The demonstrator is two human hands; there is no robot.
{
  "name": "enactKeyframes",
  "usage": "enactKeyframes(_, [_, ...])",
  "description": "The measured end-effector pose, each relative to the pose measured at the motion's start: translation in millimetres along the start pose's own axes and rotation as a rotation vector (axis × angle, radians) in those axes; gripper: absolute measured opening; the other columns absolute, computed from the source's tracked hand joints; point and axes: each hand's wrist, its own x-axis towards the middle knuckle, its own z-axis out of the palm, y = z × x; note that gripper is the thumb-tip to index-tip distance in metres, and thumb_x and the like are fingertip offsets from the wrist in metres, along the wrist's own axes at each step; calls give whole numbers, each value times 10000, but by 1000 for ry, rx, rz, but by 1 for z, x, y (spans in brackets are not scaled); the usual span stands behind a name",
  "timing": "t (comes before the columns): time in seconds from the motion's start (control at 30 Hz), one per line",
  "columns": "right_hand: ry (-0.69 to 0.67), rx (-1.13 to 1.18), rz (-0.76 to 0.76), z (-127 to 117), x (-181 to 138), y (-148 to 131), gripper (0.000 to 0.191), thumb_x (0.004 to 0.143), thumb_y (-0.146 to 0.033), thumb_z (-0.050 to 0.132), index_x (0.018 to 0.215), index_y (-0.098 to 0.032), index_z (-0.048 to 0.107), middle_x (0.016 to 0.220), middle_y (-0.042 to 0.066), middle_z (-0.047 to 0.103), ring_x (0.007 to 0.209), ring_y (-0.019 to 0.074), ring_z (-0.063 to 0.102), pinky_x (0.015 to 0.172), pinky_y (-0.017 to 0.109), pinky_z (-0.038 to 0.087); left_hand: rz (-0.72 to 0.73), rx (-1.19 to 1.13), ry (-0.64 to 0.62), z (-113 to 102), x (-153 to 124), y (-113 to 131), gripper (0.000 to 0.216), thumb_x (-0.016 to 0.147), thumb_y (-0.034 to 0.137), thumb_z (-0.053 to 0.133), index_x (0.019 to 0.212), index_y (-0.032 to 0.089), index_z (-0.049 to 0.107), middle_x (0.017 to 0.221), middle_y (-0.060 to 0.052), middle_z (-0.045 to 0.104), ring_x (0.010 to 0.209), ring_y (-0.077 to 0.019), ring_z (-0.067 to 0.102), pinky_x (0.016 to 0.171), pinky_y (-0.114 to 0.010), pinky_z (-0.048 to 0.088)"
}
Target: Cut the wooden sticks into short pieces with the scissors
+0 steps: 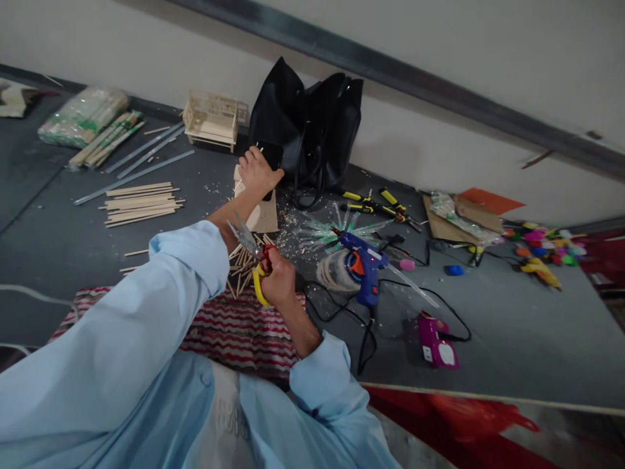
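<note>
My left hand (pixel 258 170) reaches far forward and its fingers close round a black phone (pixel 270 158) that leans against a black handbag (pixel 312 130). Closer to me, my right hand (pixel 278 280) grips scissors (pixel 251 251) with red and yellow handles, blades pointing up and left. Under the scissors lies a small heap of cut wooden sticks (pixel 241 270). A pale wooden board (pixel 263 215) rests below the left hand.
A blue glue gun (pixel 364 264) with its black cord, yellow-handled pliers (pixel 374 205), a pink box (pixel 434 342) and coloured bits (pixel 541 251) lie to the right. Wooden sticks (pixel 141 203), bagged sticks (pixel 85 117) and a small stick-built model (pixel 212 120) sit left. A striped cloth (pixel 234 332) covers my lap.
</note>
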Motion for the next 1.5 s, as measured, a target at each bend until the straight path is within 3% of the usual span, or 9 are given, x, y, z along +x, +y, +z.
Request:
enactKeyframes(0.2, [-6, -10, 10, -1, 0, -1, 147, 643, -143, 516, 765, -223, 493, 629, -61, 521, 543, 94, 451, 558, 204, 350, -14, -16, 11, 3, 3, 0, 974, 715, 498, 696, 1468, 97, 227, 1437, -225, 369, 1366, -404, 321, 1115, -514, 325])
enactKeyframes(0.37, [-1, -15, 0, -2, 1, -1, 162, 651, -138, 507, 788, -223, 504, 630, -59, 520, 545, 96, 446, 556, 200, 352, 151, -87, -5, -9, 0, -22, 981, 696, 544, 693, 1453, 118, 237, 1362, -259, 432, 1324, -460, 354, 1023, -595, 363])
enactKeyframes(0.53, [-10, 4, -1, -3, 0, -2, 138, 655, -134, 504, 751, -230, 484, 629, -58, 521, 543, 98, 453, 563, 201, 361, 372, -53, 88, -33, -18, -62, 501, 761, 360, 602, 1216, 173, 506, 1133, -154, 618, 1090, -354, 549, 957, -513, 409])
enactKeyframes(0.6, [-28, 8, -3, -3, 0, -3, 148, 639, -122, 503, 732, -232, 471, 621, -61, 513, 541, 97, 450, 564, 200, 362, 505, -15, 25, -41, -23, -78, 286, 766, 256, 539, 1043, 192, 575, 995, -105, 658, 966, -293, 589, 946, -470, 409])
enactKeyframes(0.7, [-36, -5, -7, -3, 0, -3, 155, 629, -112, 496, 722, -232, 467, 621, -60, 512, 548, 100, 453, 569, 201, 365, 713, 32, -130, -47, -29, -98, 179, 731, 182, 490, 877, 187, 593, 898, -77, 677, 874, -252, 591, 920, -429, 409])
enactKeyframes(0.87, [-35, 4, 10, -3, 1, -2, 149, 632, -120, 507, 731, -229, 483, 657, -49, 551, 563, 101, 479, 571, 199, 378, 934, 9, -254, -44, -30, -116, 275, 727, 197, 479, 960, 190, 624, 941, -70, 709, 872, -234, 582, 925, -408, 395])
enactKeyframes(0.97, [-44, -8, 11, -3, 1, -2, 152, 637, -119, 509, 741, -228, 495, 657, -48, 562, 570, 103, 494, 574, 199, 381, 988, 24, -251, -43, -28, -119, 394, 735, 184, 477, 1103, 190, 616, 1053, -65, 703, 979, -247, 541, 938, -415, 385])
enactKeyframes(1.1, [-57, -38, -3, -3, 0, -1, 181, 642, -116, 509, 784, -228, 521, 664, -49, 588, 562, 101, 498, 570, 197, 385, 1029, 75, -273, -42, -24, -118, 487, 724, 168, 490, 1197, 156, 603, 966, -67, 706, 1016, -263, 507, 904, -412, 387])
enactKeyframes(1.5, [-48, -84, -8, -2, 0, 1, 105, 663, -150, 534, 705, -231, 483, 685, -27, 623, 571, 111, 529, 570, 205, 397, 978, 40, -244, -43, -3, -108, 374, 753, 215, 507, 1111, 218, 615, 1024, -95, 684, 1090, -310, 506, 942, -449, 363])
